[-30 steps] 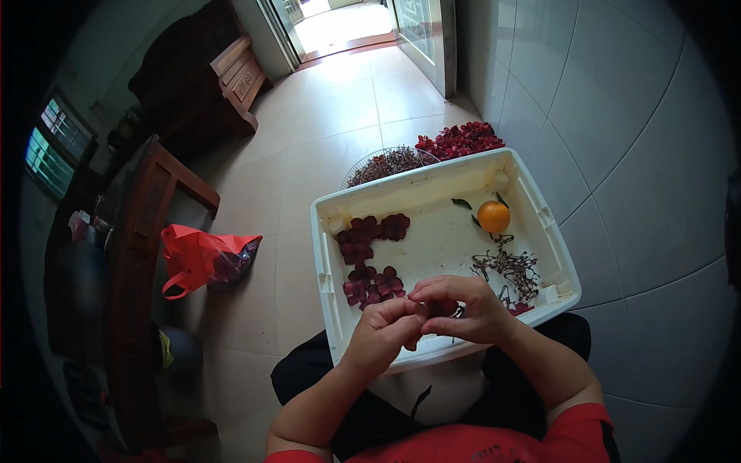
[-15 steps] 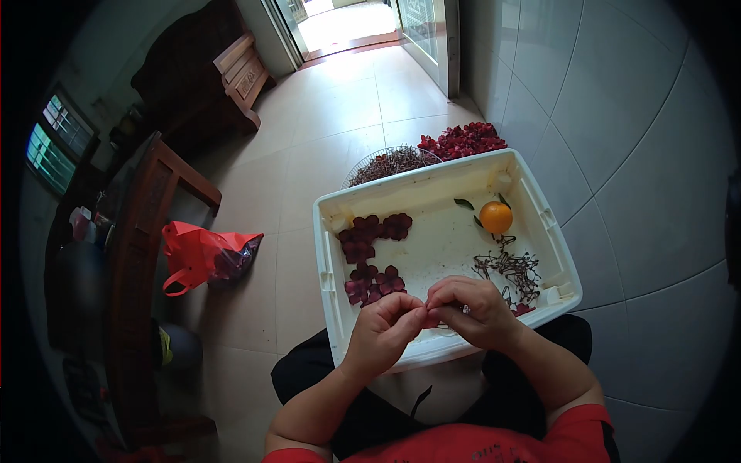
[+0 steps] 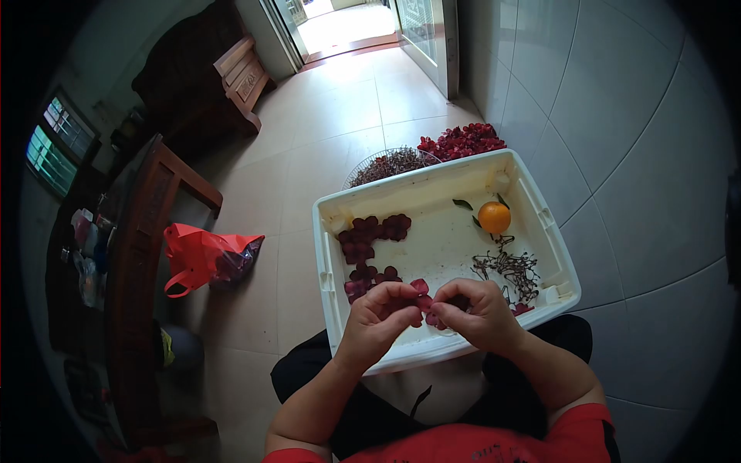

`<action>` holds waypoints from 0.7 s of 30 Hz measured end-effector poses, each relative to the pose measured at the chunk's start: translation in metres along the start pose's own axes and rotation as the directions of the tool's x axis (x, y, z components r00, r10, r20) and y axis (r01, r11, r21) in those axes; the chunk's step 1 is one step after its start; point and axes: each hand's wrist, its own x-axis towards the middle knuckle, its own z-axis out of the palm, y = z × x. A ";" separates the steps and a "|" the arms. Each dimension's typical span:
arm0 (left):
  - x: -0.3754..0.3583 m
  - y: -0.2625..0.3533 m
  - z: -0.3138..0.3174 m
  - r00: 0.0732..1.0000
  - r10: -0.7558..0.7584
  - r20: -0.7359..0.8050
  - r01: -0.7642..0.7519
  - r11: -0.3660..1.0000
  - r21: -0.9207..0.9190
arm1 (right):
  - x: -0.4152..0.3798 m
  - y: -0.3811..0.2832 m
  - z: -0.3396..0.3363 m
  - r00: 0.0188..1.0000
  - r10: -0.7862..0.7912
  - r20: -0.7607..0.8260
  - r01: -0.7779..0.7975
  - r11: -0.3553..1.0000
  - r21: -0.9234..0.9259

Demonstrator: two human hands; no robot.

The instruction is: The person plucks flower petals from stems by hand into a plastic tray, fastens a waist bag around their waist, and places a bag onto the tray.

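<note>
– Left hand point(image 3: 377, 322) and right hand point(image 3: 476, 315) have been drawn slightly apart since the last frame, so more of the red flower point(image 3: 425, 303) is shown.
– Gripped by which?
– Both, looks like: it's pinched between them, thumb to finger on each, white tub point(image 3: 428, 255) underneath.
– And around them?
– Dark red flowers point(image 3: 358, 252) are spread past the left hand; brown stems point(image 3: 513, 267) are heaped beyond the right, with an orange point(image 3: 494, 218) farther out.

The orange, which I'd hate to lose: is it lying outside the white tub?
No, the orange sits inside the white tub, beyond the dark stems.
</note>
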 end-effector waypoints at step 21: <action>-0.006 0.015 0.011 0.892 -0.445 -0.077 0.425 0.885 -0.192 | 0.000 -0.007 -0.004 0.973 0.229 -0.018 -0.225 0.967 0.123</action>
